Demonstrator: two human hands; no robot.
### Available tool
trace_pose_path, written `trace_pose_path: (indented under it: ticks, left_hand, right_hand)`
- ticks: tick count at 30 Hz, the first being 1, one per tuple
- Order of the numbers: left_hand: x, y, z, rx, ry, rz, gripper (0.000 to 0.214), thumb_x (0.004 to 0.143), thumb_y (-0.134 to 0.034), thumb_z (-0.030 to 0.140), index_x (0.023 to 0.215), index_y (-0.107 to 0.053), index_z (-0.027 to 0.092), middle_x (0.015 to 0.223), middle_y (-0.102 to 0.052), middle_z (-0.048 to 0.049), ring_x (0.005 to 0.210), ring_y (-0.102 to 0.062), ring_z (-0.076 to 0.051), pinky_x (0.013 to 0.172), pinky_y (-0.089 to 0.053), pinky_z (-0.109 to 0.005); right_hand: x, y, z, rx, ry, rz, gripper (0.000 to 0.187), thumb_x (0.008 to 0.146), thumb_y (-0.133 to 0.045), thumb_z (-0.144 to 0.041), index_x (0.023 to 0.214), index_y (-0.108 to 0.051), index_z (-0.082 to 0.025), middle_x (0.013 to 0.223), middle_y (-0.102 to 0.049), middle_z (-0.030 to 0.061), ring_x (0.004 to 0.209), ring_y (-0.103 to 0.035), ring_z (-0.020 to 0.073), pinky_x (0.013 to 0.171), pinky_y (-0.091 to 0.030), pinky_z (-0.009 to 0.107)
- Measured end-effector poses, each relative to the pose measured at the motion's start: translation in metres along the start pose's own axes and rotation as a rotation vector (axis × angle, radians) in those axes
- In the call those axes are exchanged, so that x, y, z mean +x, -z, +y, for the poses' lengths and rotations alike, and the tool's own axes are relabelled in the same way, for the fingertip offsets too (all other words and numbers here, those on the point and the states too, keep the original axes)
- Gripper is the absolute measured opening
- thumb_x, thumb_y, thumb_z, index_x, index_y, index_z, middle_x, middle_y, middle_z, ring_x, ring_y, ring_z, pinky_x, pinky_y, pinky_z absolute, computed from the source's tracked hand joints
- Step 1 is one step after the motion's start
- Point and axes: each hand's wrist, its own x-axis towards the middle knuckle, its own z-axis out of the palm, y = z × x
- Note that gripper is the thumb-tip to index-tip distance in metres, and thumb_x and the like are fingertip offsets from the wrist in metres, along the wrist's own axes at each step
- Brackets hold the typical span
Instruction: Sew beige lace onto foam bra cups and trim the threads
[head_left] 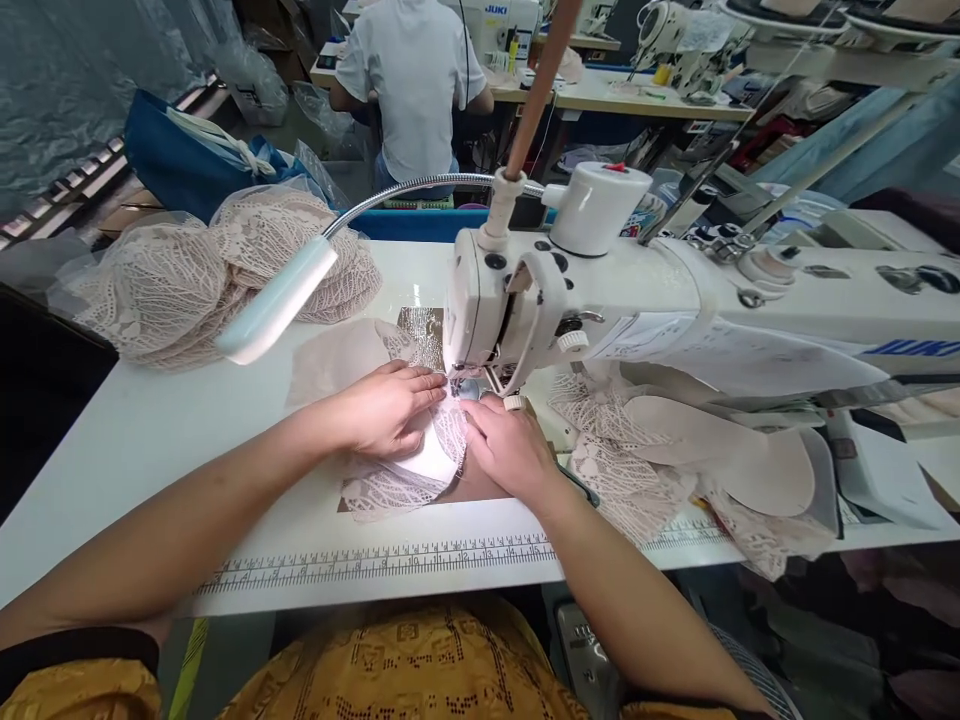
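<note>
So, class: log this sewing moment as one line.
left hand: flat on pale lace fabric piece | right hand: pressing it | white sewing machine: needle area just ahead

Lace piece (pixel 409 478) under sewing machine (pixel 675 300); lace stack (pixel 210 275) behind-left, cups (pixel 750 460) right.

bright even light, glare on table (pixel 150 440), edges warped.
</note>
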Motion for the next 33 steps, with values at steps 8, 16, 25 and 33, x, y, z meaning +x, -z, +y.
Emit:
trace_pose_path:
  ticks: [8, 16, 25, 33]
  left_hand:
    - [0.001, -0.021, 0.011, -0.031, -0.004, 0.27, 0.03, 0.096, -0.043, 0.025, 0.111, -0.063, 0.01, 0.121, -0.063, -0.0162, 0.105, -0.059, -0.026, 0.091, -0.048, -0.039]
    - [0.0, -0.022, 0.014, 0.002, 0.011, 0.245, 0.025, 0.094, -0.047, 0.029, 0.106, -0.06, 0.011, 0.124, -0.059, -0.0175, 0.094, -0.056, -0.026, 0.083, -0.049, -0.04]
    - [-0.001, -0.022, 0.011, 0.006, -0.005, 0.221, 0.045, 0.094, -0.045, 0.031, 0.128, -0.055, 0.005, 0.132, -0.057, -0.0188, 0.107, -0.054, -0.03, 0.095, -0.046, -0.042]
    - [0.001, -0.02, 0.008, -0.014, 0.0, 0.205, 0.047, 0.092, -0.047, 0.032, 0.13, -0.056, 0.006, 0.131, -0.058, -0.0196, 0.109, -0.055, -0.031, 0.093, -0.047, -0.044]
  right_hand:
    - [-0.001, -0.004, 0.001, 0.031, 0.039, 0.023, 0.029, 0.091, -0.053, -0.025, 0.117, -0.067, -0.023, 0.108, -0.069, 0.006, 0.088, -0.061, 0.0219, 0.076, -0.044, 0.032]
    - [0.002, -0.004, -0.004, -0.013, -0.005, -0.005, 0.034, 0.091, -0.053, -0.027, 0.123, -0.064, -0.023, 0.108, -0.068, 0.007, 0.093, -0.061, 0.0235, 0.079, -0.045, 0.033]
    - [0.004, -0.011, 0.0, -0.046, -0.035, 0.032, 0.033, 0.094, -0.05, -0.028, 0.121, -0.065, -0.018, 0.111, -0.068, 0.0104, 0.094, -0.06, 0.0255, 0.082, -0.046, 0.036]
    - [0.003, -0.009, -0.001, -0.027, 0.006, 0.043, 0.032, 0.093, -0.049, -0.026, 0.12, -0.066, -0.023, 0.104, -0.069, 0.0082, 0.092, -0.061, 0.0233, 0.077, -0.046, 0.033]
